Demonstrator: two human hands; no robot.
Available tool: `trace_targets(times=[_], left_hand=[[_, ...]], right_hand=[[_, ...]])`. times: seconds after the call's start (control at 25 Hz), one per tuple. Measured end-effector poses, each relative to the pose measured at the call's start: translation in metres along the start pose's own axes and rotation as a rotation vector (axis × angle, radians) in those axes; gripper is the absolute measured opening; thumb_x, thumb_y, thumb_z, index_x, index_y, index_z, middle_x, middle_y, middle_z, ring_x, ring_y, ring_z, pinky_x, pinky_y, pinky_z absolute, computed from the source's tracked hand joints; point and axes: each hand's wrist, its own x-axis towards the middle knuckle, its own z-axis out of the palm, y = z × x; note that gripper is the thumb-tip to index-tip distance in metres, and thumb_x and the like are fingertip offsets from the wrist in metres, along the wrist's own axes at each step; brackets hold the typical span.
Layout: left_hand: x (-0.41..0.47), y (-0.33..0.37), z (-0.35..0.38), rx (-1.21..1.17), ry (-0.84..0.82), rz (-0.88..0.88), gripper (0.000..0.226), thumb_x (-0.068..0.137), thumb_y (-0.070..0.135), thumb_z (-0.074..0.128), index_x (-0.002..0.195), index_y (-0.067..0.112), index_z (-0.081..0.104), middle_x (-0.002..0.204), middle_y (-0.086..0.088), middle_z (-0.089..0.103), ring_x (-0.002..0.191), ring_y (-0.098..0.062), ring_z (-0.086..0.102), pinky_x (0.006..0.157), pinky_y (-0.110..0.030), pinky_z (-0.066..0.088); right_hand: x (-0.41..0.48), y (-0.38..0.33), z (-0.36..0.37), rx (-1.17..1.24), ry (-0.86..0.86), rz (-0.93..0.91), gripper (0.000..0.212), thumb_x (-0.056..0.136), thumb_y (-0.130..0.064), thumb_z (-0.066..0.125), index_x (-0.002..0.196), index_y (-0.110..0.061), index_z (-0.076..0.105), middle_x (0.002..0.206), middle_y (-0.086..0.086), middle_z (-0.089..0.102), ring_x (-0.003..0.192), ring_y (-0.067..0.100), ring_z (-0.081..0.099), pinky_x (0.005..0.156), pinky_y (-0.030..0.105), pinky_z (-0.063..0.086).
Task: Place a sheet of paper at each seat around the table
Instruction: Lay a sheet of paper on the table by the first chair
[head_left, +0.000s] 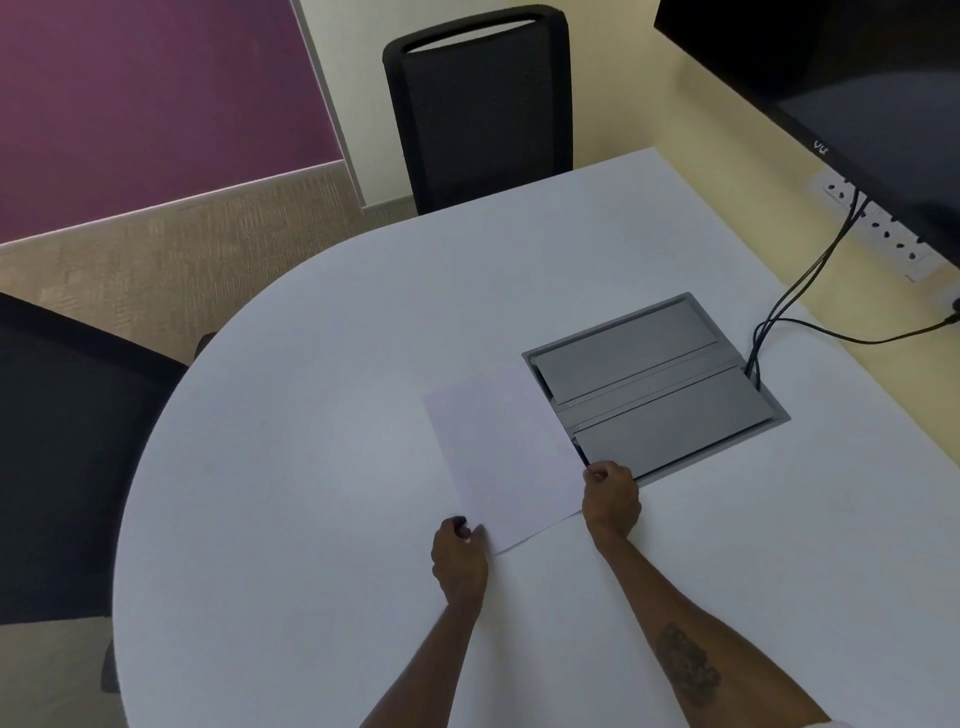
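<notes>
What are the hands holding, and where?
The paper: left hand pinches its near-left corner, right hand its right edge near the near corner.

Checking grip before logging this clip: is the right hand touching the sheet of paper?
Touching. The head view shows the right hand with its fingertips pinching the right edge of the sheet of paper, no gap visible.

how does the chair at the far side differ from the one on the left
The far chair shows its whole backrest, upright, with a slot handle along the top; the left chair is cut off by the frame edge, so only part shows. The far chair sits tucked at the table's straight far edge, while the left chair sits at the curved end. Both are black, and neither has a sheet of paper in front of it.
</notes>
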Motion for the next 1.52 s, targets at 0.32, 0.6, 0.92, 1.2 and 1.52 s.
trace_targets(times=[0.32, 0.6, 0.92, 1.2, 1.52], left_hand=[[-0.01, 0.002, -0.009, 0.007, 0.018, 0.02, 0.033, 0.092, 0.029, 0.062, 0.121, 0.014, 0.06, 0.113, -0.001, 0.068, 0.099, -0.021, 0.062, 0.095, -0.035, 0.045], [-0.032, 0.004, -0.012, 0.024, -0.014, 0.01, 0.039, 0.102, 0.034, 0.036, 0.111, 0.01, 0.066, 0.108, -0.011, 0.069, 0.1, -0.034, 0.064, 0.096, -0.044, 0.051], [-0.07, -0.012, -0.004, -0.118, -0.141, 0.096, 0.024, 0.09, 0.022, 0.063, 0.108, 0.008, 0.07, 0.094, -0.015, 0.072, 0.072, -0.02, 0.06, 0.077, -0.033, 0.053], [-0.134, -0.024, 0.062, -0.223, -0.355, 0.092, 0.026, 0.091, 0.006, 0.064, 0.115, 0.001, 0.071, 0.106, -0.013, 0.074, 0.089, -0.026, 0.072, 0.072, -0.024, 0.061], [-0.221, -0.045, 0.153, -0.19, -0.464, 0.02, 0.017, 0.085, 0.006, 0.07, 0.101, 0.005, 0.075, 0.09, -0.015, 0.076, 0.08, -0.028, 0.075, 0.076, -0.035, 0.064]], right_hand=[[-0.008, 0.003, -0.008, 0.119, -0.104, 0.053, 0.02, 0.095, -0.002, 0.056, 0.11, -0.003, 0.069, 0.11, 0.019, 0.072, 0.101, 0.037, 0.066, 0.084, 0.04, 0.052], [-0.02, 0.026, -0.035, 0.27, -0.155, 0.099, 0.021, 0.091, 0.002, 0.059, 0.107, -0.001, 0.072, 0.107, 0.02, 0.073, 0.089, 0.026, 0.061, 0.085, 0.043, 0.056], [-0.031, 0.083, -0.079, 0.354, -0.196, 0.081, 0.016, 0.091, -0.002, 0.06, 0.101, -0.001, 0.072, 0.099, 0.02, 0.072, 0.087, 0.027, 0.062, 0.084, 0.046, 0.056], [-0.012, 0.166, -0.145, 0.387, -0.074, 0.079, 0.014, 0.09, 0.0, 0.062, 0.099, -0.001, 0.073, 0.099, 0.014, 0.072, 0.093, 0.027, 0.063, 0.081, 0.03, 0.044], [0.026, 0.272, -0.219, 0.323, -0.009, 0.158, 0.015, 0.09, -0.002, 0.064, 0.102, -0.004, 0.073, 0.101, 0.016, 0.073, 0.097, 0.03, 0.065, 0.082, 0.03, 0.044]])
